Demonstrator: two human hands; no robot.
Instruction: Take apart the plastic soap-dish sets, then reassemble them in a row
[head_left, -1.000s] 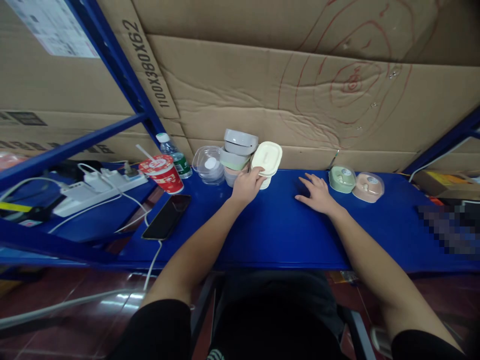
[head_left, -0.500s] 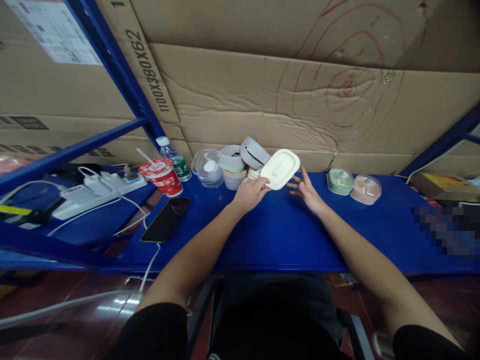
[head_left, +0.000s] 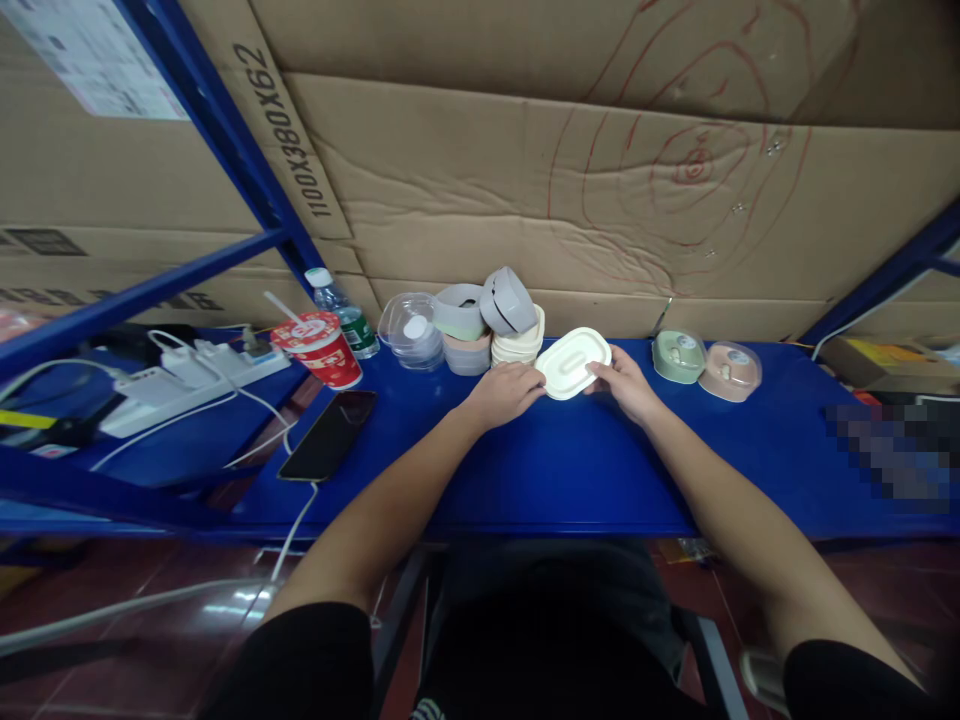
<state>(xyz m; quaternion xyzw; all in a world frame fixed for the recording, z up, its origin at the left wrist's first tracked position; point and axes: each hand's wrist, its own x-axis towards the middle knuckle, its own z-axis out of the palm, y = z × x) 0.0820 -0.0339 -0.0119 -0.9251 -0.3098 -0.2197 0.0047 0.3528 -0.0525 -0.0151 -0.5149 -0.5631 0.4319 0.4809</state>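
Observation:
Between my hands is a cream oval plastic tray with a raised rib in its middle, tilted over the blue table. My left hand pinches its left edge. Thumb on top, my right hand grips its right end. Just behind my left hand rises a stack of cream trays. Grey bands with dark slits rest on top of the stacks. Left of them stand a stack of grey and pink pieces and nested clear plastic lids.
Right of my hands sit a green lidded box and a pink one. A red paper cup with straw, a water bottle, a phone and a power strip are at left. Cardboard backs the blue table.
My right hand has closed on the tray's right end, where before it was apart with fingers spread. The tray has come lower and tipped flatter. My left hand still holds it.

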